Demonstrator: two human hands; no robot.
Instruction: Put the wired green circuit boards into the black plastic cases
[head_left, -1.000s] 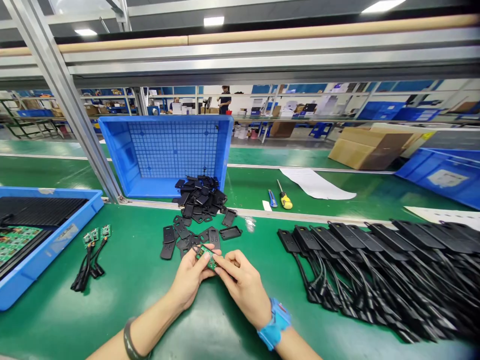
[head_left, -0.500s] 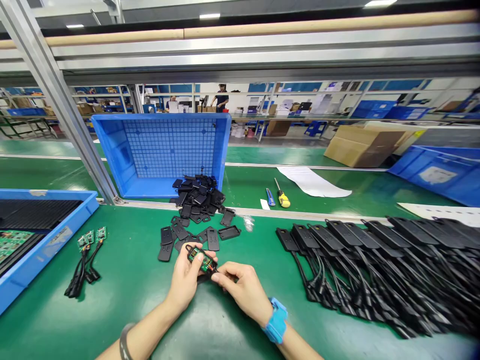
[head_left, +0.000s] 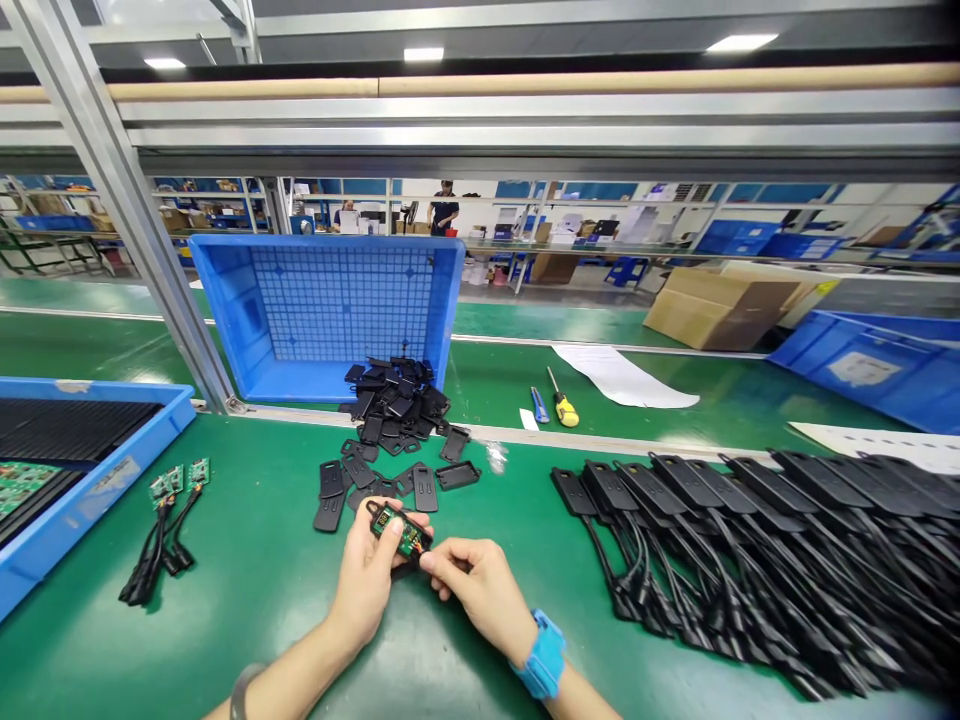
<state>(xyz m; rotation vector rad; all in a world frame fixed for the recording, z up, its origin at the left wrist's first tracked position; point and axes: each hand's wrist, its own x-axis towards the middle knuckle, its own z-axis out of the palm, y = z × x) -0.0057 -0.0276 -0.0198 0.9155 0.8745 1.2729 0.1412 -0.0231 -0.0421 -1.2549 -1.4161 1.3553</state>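
My left hand [head_left: 367, 575] is closed round a black plastic case with a green circuit board [head_left: 396, 530] lying in it, the thumb pressing on the board. Coloured wires show at the board's lower right end. There my right hand [head_left: 469, 578], with a blue band at its wrist, pinches the black cable, which is mostly hidden by the fingers. Just beyond my hands lie several loose black case halves [head_left: 425, 488]. A heap of black case parts [head_left: 397, 395] spills from a blue bin [head_left: 262, 375] tipped on its side.
Rows of black cased units with cables [head_left: 690, 520] cover the right side. At left are circuit boards with cables [head_left: 169, 490] and a blue tray [head_left: 161, 425]. A yellow screwdriver [head_left: 566, 408], a blue cutter [head_left: 539, 405] and a paper sheet [head_left: 626, 375] lie behind the rail.
The view has tilted slightly. My left hand still holds the case and board, and my right fingers stay at the cable end, shifted only a little.
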